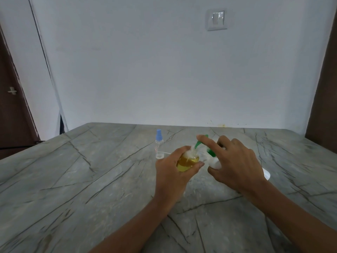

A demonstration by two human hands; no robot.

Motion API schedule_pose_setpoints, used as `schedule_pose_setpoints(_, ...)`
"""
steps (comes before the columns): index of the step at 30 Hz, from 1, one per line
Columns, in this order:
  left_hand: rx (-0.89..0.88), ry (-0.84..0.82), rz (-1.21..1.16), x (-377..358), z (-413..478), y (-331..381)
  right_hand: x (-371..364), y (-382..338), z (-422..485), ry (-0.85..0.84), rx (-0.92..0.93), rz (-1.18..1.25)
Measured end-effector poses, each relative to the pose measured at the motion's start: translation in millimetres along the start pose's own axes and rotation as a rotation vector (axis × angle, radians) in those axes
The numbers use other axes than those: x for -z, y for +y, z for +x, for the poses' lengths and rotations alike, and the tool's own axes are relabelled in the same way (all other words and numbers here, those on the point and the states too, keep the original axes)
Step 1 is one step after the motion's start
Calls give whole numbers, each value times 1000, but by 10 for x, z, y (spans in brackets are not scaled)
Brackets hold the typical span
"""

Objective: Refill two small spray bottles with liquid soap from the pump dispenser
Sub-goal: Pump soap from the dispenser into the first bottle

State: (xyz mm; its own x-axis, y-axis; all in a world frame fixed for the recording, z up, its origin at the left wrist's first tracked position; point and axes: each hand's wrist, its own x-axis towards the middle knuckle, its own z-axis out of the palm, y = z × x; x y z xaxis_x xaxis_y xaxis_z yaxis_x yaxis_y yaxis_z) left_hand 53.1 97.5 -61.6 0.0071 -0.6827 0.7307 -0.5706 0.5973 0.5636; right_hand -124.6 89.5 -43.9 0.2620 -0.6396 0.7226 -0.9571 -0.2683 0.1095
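Progress looks like roughly the halfway mark, maybe a bit under, going by the head camera (the only view). The left hand (169,172) has its fingers and thumb wrapped round a small bottle (187,162), held up off the table (91,170) with its cap off and yellow soap filling most of the body. Its open neck sits right at the green spout (197,144) of the pump dispenser (215,163). Whether they actually touch is too blurry to call. The right hand (235,161) is on the dispenser, with the index finger laid straight over the pump top, the thumb hooked under the white body and the other fingers curled behind it. So I'd say bottle one is mid-fill and close to done.

What's left: the second spray bottle (159,143) stands upright further back on the table, apart from both hands. Its blue top is on and it looks clear, so I'm guessing empty. A loose spray head (159,157) with a thin tube lies just in front of it, presumably the one that goes back on the first bottle.

Orientation: the held bottle leans, with its long axis running from lower left up to the right and its mouth pointing up at the spout. The spout angles down and left toward it.
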Motion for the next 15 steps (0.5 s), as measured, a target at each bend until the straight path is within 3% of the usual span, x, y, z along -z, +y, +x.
schedule_pose_setpoints(15, 18, -18, -5, -2, -1, 19, -24, -11, 2, 32, -13, 6)
